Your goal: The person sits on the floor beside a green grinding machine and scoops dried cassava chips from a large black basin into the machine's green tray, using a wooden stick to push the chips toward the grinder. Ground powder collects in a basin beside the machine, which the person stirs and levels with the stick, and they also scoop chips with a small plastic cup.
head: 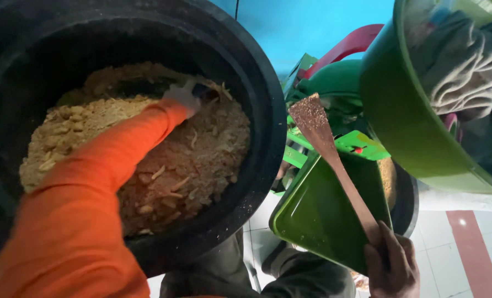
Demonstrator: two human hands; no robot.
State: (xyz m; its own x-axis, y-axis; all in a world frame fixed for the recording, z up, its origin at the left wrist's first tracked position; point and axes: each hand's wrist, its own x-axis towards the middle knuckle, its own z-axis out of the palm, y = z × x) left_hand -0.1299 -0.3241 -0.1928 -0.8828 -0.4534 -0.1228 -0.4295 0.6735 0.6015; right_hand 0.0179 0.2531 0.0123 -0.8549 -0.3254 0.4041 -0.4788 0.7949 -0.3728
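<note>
The left hand [182, 98], orange-sleeved, digs into crumbly tan feed [202, 149] inside the big black tub [257, 99]; its grip cannot be told. The right hand [392, 265] clasps a long wooden spatula [329, 149].

Your left hand [182, 98], in an orange sleeve [91, 193], digs into the brown mash [191, 160] in the black tub [257, 110]. Your right hand [392, 265] grips a wooden spatula [326, 143] over the green tray [312, 215].

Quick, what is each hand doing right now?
Left hand: deep in the black tub on the crumbly mix; grip cannot be told.
Right hand: closed on the wooden spatula.
</note>
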